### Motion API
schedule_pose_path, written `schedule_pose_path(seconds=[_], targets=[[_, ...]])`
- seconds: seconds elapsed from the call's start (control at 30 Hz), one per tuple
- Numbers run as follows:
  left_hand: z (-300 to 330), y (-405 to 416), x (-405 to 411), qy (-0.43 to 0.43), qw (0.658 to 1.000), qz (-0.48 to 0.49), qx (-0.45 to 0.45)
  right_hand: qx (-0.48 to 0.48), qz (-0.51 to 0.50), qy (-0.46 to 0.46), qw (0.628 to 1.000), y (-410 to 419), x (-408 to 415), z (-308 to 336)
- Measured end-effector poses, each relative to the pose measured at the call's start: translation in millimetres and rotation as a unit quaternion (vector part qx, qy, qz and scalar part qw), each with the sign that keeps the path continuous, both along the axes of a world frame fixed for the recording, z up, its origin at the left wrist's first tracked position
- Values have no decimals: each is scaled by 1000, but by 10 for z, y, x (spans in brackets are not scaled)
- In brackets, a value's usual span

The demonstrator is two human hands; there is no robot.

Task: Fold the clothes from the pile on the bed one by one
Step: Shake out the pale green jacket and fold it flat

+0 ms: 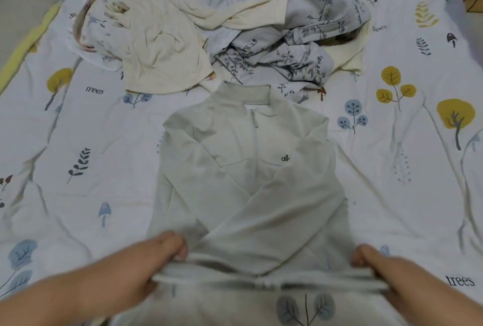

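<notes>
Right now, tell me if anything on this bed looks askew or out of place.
Nothing stands out. The pale top lies straight, sleeves crossed over its front, both hands gripping its hem. The unfolded pile behind it is simply waiting.

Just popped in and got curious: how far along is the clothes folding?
Early on. No finished folded stack is in view. In hand: the pale zip-neck top lies flat with both sleeves crossed over its front, and the left hand and right hand grip its bottom hem. Left: the cream garment and the floral garment, both crumpled behind it.
</notes>
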State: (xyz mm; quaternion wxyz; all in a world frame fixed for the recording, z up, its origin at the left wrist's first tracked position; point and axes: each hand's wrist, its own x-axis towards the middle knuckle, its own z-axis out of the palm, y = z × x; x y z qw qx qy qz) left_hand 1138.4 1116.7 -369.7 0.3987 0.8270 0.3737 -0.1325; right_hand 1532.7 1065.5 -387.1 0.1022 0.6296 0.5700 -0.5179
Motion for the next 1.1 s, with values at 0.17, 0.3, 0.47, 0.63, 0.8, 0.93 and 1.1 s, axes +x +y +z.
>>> schedule_pose_path(seconds=[0.17,0.3,0.47,0.63,0.8,0.93,1.1], targets=[[131,1043,55,12,996,78,-32,141,-104,7,984,902,93,229],[38,1822,124,64,995,80,17,188,-141,-2,972,1605,57,167],[-281,2526,312,97,975,148,137,263,-213,-39,940,2308,-4,-119],[-808,2601,243,142,920,296,212,237,-292,-95,922,2499,-44,-580],[-1130,2370,-23,122,839,506,160,207,-448,-108,863,2305,-9,-869],[-1242,2314,-83,0,799,587,133,241,-421,-130,865,2270,-27,-1004],[-1200,2577,80,-51,752,621,213,332,-470,-153,804,2462,-24,-973]])
